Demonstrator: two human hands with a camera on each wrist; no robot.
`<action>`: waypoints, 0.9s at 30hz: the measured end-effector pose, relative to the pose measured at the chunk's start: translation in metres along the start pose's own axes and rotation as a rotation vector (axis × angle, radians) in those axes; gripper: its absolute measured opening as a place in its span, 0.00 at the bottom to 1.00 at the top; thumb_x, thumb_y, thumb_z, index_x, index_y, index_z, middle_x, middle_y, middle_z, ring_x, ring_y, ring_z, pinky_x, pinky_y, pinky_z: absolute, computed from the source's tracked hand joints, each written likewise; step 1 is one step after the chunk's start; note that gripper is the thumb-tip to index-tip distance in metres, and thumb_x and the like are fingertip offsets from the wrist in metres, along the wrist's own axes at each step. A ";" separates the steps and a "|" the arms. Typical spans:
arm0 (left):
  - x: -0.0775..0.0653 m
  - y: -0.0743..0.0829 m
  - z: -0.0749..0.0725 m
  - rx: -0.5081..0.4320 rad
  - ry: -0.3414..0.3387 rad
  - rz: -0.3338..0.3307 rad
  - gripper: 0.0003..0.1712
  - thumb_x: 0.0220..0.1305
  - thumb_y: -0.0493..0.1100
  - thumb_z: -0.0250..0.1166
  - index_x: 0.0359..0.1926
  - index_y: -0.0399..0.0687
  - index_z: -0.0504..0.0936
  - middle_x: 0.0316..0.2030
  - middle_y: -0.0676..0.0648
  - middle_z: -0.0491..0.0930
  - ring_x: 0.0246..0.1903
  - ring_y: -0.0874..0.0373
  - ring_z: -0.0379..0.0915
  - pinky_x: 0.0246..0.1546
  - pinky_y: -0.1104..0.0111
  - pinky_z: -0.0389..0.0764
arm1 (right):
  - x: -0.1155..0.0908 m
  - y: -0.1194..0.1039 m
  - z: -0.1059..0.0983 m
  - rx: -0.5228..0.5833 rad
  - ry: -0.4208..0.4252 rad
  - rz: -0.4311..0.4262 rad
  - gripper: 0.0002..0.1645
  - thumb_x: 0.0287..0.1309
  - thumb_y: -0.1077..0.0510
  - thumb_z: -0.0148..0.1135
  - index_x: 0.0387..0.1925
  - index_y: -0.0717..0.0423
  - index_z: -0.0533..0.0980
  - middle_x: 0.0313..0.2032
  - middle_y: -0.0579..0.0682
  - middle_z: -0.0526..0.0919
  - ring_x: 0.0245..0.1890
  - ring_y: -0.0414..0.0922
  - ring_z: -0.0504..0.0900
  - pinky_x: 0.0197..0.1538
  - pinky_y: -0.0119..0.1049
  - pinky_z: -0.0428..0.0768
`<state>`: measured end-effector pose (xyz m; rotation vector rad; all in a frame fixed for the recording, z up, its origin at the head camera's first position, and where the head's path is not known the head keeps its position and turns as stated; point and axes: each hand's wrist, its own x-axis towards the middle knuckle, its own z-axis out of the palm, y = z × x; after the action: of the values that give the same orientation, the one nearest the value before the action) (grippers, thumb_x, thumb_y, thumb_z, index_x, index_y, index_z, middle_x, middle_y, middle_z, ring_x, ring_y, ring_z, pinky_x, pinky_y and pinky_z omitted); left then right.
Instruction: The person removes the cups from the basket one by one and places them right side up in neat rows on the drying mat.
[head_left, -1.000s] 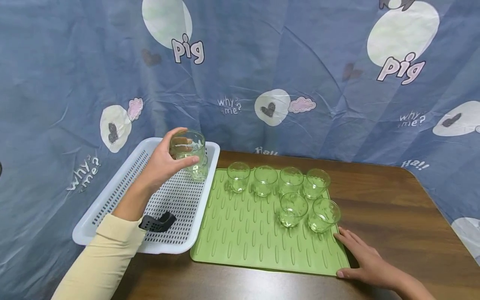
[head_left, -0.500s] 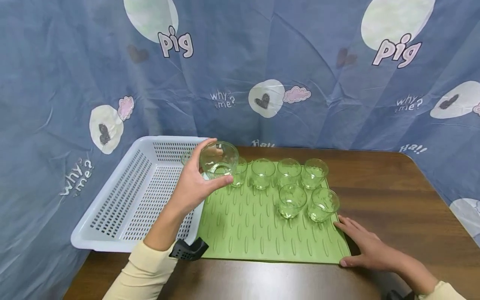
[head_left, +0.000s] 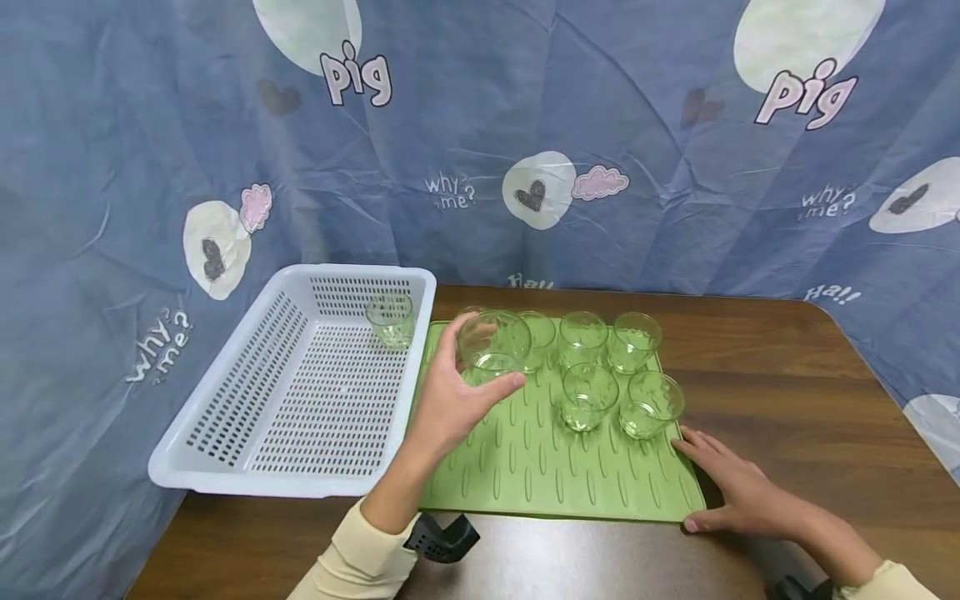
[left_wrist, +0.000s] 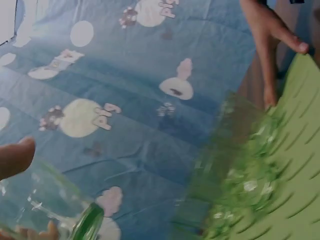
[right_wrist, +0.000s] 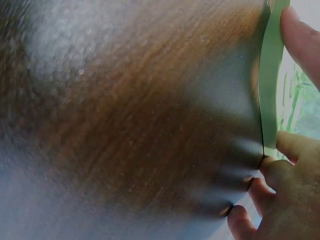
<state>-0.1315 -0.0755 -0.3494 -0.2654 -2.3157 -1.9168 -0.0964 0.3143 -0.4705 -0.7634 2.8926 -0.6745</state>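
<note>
My left hand grips a clear glass cup between thumb and fingers, above the left part of a green drying mat. In the left wrist view, the held glass lies sideways across the lower left corner, thumb on its near side. Several more glasses stand upright on the mat: a back row, the leftmost mostly hidden behind my hand and the held glass, and two in front, a left one and a right one. My right hand rests at the mat's right edge, fingers spread, touching mat and table.
A white perforated plastic basket stands left of the mat, with one glass in its back right corner. Brown wooden table shows to the right. A blue printed cloth hangs right behind the table.
My left hand has carried the glass from over the basket rightward to above the mat. The right hand stays at the mat's edge. The camera view has shifted slightly.
</note>
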 end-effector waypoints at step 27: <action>0.015 -0.090 0.037 0.045 -0.150 -0.126 0.53 0.50 0.44 0.77 0.74 0.46 0.59 0.70 0.42 0.68 0.70 0.43 0.63 0.73 0.48 0.64 | -0.001 0.004 0.001 -0.023 0.046 -0.052 0.61 0.36 0.37 0.79 0.69 0.61 0.64 0.69 0.70 0.63 0.77 0.36 0.44 0.50 0.76 0.70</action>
<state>-0.1646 -0.0550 -0.4399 -0.2745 -2.5249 -1.9616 -0.0973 0.3178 -0.4735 -0.8400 2.9362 -0.6738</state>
